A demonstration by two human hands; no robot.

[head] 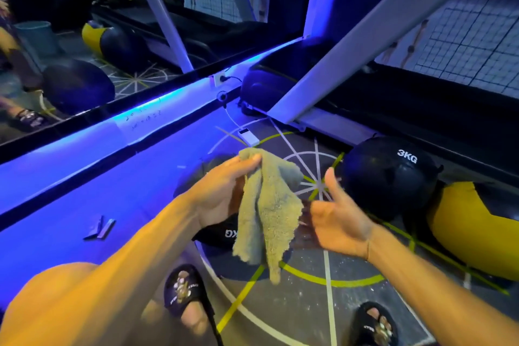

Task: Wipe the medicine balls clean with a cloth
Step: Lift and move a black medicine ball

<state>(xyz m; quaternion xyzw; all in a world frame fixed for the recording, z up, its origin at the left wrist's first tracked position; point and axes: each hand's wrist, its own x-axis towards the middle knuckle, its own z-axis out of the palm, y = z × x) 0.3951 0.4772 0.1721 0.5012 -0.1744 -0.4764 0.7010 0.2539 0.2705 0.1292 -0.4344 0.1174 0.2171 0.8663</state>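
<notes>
Medicine balls lie on the marked gym floor [309,303] beside a mirrored wall: a black ball marked 3KG [389,177] at right, touching a yellow-and-black ball [474,230] at the far right edge, and a nearer black ball [216,230] low at centre, largely hidden behind the person's hands and the cloth [266,211]. The cloth, a pale nubbly rag, hangs loose in mid-air over the nearer ball, touching none of them.

The left hand [222,191] reaches in from the near left, forearm extended, its grip pinching the cloth's top corner between thumb and fingertips. The right hand [337,219] comes in from the near right, palm turned inward, thumb up, fingers relaxed and holding nothing, just beside the dangling edge.

The step appears to be readying the cloth. Done well, it likely means gathering the rag into a flat pad across the palm, so a broad face meets the ball, then steadying the ball with the free hand while wiping round its curve.
</notes>
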